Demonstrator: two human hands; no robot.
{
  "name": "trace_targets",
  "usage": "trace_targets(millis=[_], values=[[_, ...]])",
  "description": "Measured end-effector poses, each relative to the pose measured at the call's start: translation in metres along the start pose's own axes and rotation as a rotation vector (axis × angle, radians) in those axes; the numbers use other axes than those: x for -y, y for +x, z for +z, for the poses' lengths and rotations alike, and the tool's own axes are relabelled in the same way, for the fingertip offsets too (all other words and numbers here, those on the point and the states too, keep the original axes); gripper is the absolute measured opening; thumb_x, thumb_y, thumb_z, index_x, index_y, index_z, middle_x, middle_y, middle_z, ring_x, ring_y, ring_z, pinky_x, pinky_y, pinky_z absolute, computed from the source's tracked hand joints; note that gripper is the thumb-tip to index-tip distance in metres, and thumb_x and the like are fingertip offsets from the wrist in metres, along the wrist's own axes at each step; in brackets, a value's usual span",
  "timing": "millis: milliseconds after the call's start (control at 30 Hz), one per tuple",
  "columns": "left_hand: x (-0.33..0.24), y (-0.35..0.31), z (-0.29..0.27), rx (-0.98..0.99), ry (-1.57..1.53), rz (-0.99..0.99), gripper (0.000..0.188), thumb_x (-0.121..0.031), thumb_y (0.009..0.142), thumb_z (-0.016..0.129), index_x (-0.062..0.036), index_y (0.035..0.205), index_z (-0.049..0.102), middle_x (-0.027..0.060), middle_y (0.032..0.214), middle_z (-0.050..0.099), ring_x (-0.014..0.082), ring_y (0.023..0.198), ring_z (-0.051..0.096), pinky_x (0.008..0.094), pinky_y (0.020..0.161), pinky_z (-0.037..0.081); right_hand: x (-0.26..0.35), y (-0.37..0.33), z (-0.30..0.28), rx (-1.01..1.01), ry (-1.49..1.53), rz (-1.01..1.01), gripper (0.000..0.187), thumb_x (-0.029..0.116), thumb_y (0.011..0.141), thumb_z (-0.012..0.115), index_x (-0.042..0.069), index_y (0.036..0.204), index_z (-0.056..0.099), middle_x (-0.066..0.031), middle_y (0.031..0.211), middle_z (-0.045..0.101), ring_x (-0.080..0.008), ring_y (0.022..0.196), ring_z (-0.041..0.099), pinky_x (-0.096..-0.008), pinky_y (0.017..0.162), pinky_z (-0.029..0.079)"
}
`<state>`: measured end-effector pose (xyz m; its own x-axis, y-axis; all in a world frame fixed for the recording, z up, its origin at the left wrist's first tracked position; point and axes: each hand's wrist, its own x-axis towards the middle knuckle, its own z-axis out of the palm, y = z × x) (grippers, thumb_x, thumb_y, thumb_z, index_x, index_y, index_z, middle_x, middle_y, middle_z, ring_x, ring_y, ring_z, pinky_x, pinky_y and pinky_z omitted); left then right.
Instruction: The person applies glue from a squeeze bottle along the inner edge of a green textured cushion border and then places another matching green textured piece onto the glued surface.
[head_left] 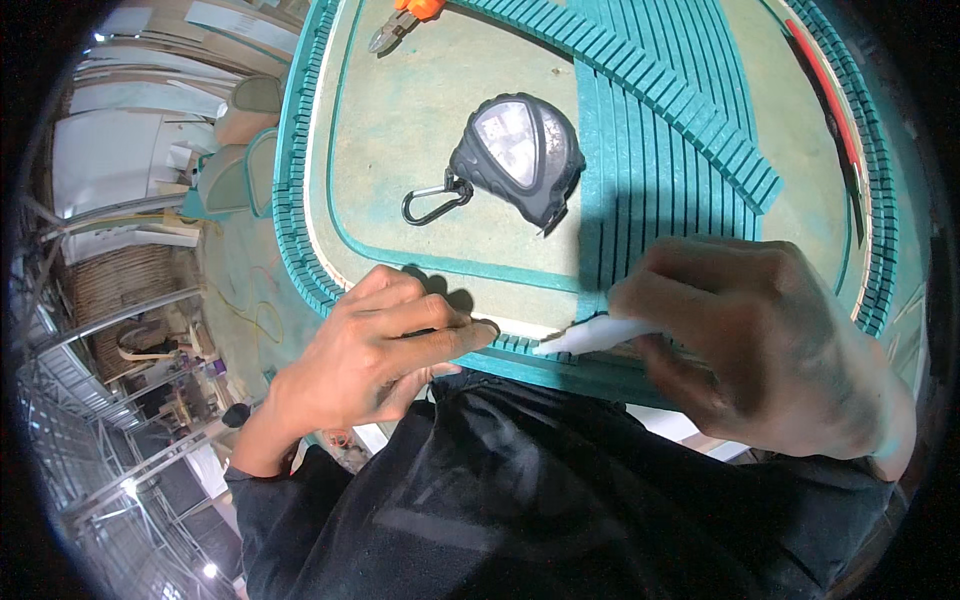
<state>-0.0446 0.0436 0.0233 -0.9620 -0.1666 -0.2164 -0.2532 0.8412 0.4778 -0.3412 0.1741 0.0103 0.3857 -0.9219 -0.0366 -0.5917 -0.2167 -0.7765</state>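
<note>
Near, a black cloth shirt (520, 490) meets the ridged teal rim (515, 343) of a pale, mottled panel (390, 130). The right hand (765, 340) grips a tapered white tube (605, 332), mostly hidden, its tip at the near rim. Left of it, the left hand (375, 340) bends its fingers close together over the rim; I cannot tell whether they pinch anything. Farther lie a rounded tape measure (515, 155), notched teal strips (690, 100), then cut-off pliers (405, 25).

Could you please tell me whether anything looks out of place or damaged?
A notched teal strip lies askew, slanting across the straight teal grooved band; no spill or obvious damage stands out.
</note>
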Motion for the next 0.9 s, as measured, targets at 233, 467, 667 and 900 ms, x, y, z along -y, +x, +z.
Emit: trace_targets(millis=[233, 467, 667, 900], values=[[0.007, -0.002, 0.0, 0.027, -0.117, -0.019, 0.046, -0.009, 0.08, 0.077, -0.008, 0.126, 0.075, 0.0047, 0.096, 0.06, 0.0254, 0.087, 0.056, 0.0393, 0.085, 0.044, -0.005, 0.008, 0.009, -0.02, -0.1, -0.113, 0.015, 0.007, 0.088, 0.077, 0.005, 0.097, 0.066, -0.0079, 0.089, 0.07, -0.0169, 0.072, 0.073, -0.0332, 0.06, 0.061], [0.007, -0.002, 0.0, 0.042, -0.08, -0.061, 0.04, -0.024, 0.083, 0.077, -0.0088, 0.12, 0.081, 0.0067, 0.098, 0.071, 0.0262, 0.091, 0.063, 0.0411, 0.087, 0.045, 0.005, 0.015, 0.01, 0.135, -0.332, -0.079, 0.012, 0.01, 0.091, 0.077, 0.006, 0.094, 0.066, -0.0069, 0.09, 0.071, -0.0143, 0.067, 0.07, -0.0304, 0.057, 0.059], [0.012, 0.003, -0.005, 0.07, -0.133, -0.041, 0.037, -0.023, 0.084, 0.079, -0.0061, 0.117, 0.081, 0.0068, 0.105, 0.073, 0.0261, 0.094, 0.064, 0.0407, 0.089, 0.045, 0.0, 0.016, 0.005, 0.008, -0.283, -0.147, 0.015, 0.013, 0.09, 0.08, 0.005, 0.093, 0.067, -0.0078, 0.089, 0.071, -0.0139, 0.065, 0.07, -0.0298, 0.055, 0.059], [0.01, 0.019, -0.007, 0.054, -0.243, 0.003, 0.041, -0.026, 0.081, 0.085, -0.004, 0.115, 0.08, 0.0099, 0.102, 0.074, 0.0292, 0.093, 0.067, 0.0419, 0.086, 0.05, -0.004, 0.011, 0.003, -0.093, -0.241, -0.152, 0.015, 0.008, 0.086, 0.08, 0.004, 0.094, 0.069, -0.0088, 0.084, 0.07, -0.0156, 0.065, 0.071, -0.0303, 0.055, 0.058]])
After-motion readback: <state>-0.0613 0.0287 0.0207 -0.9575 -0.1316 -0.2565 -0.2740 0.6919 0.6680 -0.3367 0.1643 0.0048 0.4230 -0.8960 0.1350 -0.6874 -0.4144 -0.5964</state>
